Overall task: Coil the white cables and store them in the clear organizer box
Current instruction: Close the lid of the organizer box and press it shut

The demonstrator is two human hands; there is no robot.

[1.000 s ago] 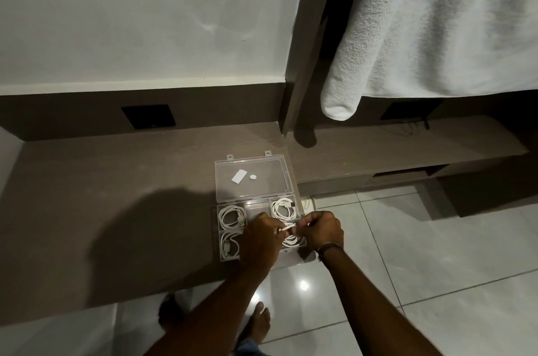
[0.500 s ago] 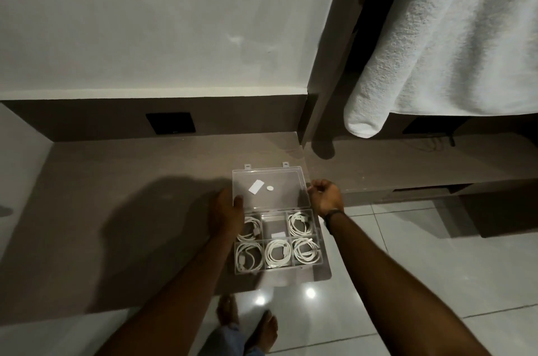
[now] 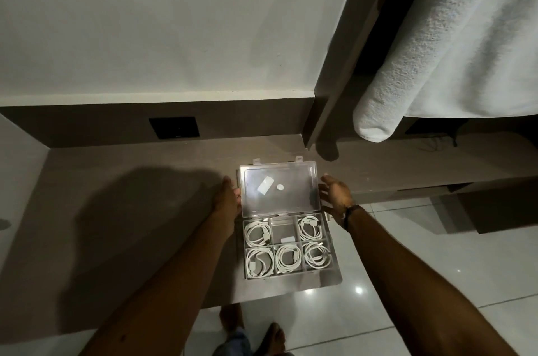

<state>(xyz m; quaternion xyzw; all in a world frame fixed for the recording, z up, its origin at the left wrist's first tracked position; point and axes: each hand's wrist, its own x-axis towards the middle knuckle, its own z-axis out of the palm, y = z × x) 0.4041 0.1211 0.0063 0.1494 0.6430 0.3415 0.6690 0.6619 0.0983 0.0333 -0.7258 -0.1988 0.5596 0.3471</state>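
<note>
The clear organizer box [image 3: 335, 269] stands open at the front edge of the brown desk [image 3: 131, 210]. Coiled white cables [image 3: 256, 234] fill several of its compartments. The middle back compartment [image 3: 283, 232] holds only a small white piece. The lid [image 3: 294, 198] stands raised behind them, with a white label and a round dot on it. My left hand [image 3: 228, 200] is against the lid's left edge, thumb on the rim. My right hand [image 3: 334, 195] is spread beside the lid's right edge, slightly apart from it.
A white towel [image 3: 436, 64] hangs at the upper right over a lower shelf [image 3: 407, 163]. A black wall plate [image 3: 174, 127] sits behind the desk. Glossy floor tiles [image 3: 407, 283] and my bare feet [image 3: 273, 338] show below the desk edge.
Both hands left the cables in the front compartments and moved back to the sides of the lid. The right hand has since opened beside the lid, and the view has moved closer.
</note>
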